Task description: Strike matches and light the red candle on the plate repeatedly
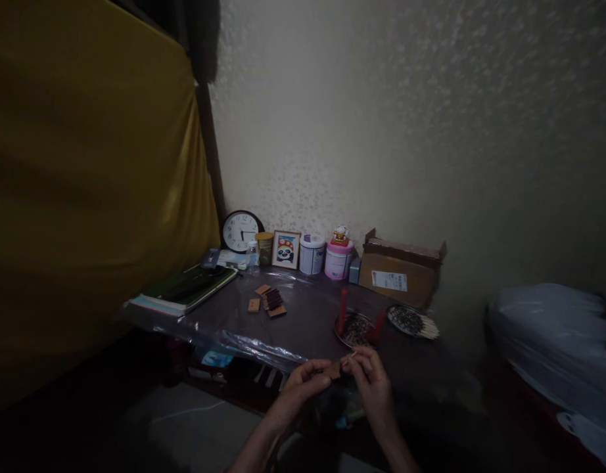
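Just past the table's near edge, my left hand (305,381) is closed on a small brown matchbox (334,371). My right hand (371,381) pinches a thin pale stick, which looks like a match (351,355), close beside the box. Beyond my hands, a round plate (338,334) holds dark and pale bits, with one red candle (343,309) upright and another red candle (379,325) leaning at its right. Farther right, a second plate (399,323) carries many pale sticks with dark ends. More matchboxes (272,301) lie in a loose group at the table's middle left.
A clear plastic sheet covers the dark table (303,315). Along the wall stand a clock (241,231), a framed panda picture (286,249), a white tub (311,255), a pink-lidded tub (338,261) with a figurine, and a cardboard box (399,269). Books (185,289) lie left.
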`<state>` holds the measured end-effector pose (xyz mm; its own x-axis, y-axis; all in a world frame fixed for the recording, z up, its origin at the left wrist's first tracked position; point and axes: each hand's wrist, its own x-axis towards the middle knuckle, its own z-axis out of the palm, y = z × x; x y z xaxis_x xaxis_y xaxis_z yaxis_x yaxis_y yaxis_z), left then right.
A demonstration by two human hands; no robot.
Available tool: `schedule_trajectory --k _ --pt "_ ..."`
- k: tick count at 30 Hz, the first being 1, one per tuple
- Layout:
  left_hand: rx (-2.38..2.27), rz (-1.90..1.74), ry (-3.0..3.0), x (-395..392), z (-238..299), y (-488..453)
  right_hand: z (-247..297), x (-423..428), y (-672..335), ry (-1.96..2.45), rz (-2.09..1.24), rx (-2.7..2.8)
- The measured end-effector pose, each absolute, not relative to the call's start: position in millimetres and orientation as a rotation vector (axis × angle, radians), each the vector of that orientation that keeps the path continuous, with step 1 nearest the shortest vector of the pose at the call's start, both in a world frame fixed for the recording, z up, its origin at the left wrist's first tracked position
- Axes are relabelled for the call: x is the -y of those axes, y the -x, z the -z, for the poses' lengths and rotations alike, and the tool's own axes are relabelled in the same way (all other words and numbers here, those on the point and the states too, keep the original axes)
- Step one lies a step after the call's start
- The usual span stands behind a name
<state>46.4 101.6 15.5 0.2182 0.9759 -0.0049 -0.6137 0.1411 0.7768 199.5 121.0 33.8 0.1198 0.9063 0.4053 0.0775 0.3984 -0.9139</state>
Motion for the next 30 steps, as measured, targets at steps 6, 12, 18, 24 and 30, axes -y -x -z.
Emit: schedule_trajectory --k 6,12,18,24,30 --pt "-0.576 -1.235 -0.724 -101 -16 -46 -30 -123 -199 0.985 -0.777 1.313" --pt "-0.568 -1.222 -0.713 -101 -16 -47 -31 -123 -201 0.991 -0.761 1.329" --pt "-0.613 -1.235 -0.756 -102 -15 -45 -29 -124 -202 0.981 -0.774 1.337" --pt "-0.611 -1.259 -0.749 -106 -6 -46 -30 -125 -201 0.968 -0.776 1.335" --pt "-0.576 -1.295 -0.681 -108 -5 -48 -32 -123 -200 0.957 -0.772 1.365"
